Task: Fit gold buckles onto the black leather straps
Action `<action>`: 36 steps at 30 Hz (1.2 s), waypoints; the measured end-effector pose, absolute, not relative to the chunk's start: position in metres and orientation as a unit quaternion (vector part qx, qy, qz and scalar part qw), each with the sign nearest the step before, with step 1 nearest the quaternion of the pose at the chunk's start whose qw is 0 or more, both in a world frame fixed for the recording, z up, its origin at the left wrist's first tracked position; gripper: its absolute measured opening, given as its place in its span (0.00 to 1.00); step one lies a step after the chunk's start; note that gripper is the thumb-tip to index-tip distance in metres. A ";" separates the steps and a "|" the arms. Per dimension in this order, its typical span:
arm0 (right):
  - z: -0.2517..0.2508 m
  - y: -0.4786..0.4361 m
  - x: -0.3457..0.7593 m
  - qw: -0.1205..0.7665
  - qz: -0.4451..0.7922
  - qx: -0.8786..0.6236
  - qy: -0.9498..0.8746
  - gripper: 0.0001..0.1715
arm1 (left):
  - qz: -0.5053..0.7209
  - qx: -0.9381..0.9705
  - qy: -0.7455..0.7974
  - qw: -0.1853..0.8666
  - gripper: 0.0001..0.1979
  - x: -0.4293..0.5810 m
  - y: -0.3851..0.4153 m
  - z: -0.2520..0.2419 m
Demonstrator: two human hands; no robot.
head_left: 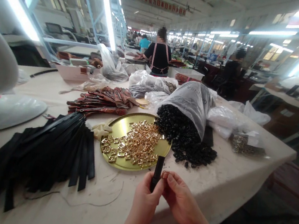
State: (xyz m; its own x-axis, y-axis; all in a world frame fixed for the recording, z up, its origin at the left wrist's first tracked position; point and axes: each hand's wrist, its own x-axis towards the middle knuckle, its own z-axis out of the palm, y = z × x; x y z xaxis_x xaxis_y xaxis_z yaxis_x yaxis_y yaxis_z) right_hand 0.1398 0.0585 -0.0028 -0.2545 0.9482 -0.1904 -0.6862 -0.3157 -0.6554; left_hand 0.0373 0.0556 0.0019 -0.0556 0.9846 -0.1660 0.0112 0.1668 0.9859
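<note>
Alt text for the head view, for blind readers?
The left hand holds a black strap and the right hand a small gold buckle, at a table. On it are a tray of gold buckles, more black straps and a bag spilling black pieces.

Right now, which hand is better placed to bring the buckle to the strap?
Right, probably: the right hand pinches the gold buckle, while the left hand grips the black strap close by.

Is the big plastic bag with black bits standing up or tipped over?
Tipped over: the plastic bag lies on its side, black pieces spilling from its mouth.
</note>
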 end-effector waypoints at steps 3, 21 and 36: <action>-0.001 0.059 0.145 0.547 0.745 -0.311 -0.221 0.07 | 0.451 0.455 0.529 0.556 0.12 0.032 0.056 0.002; 0.005 0.050 0.170 0.476 0.593 -0.426 -0.490 0.16 | 0.324 0.653 0.494 0.474 0.11 0.010 0.040 0.017; 0.000 0.056 0.167 0.449 0.440 -0.511 -0.587 0.10 | 0.323 0.422 0.437 0.726 0.13 0.024 0.058 0.008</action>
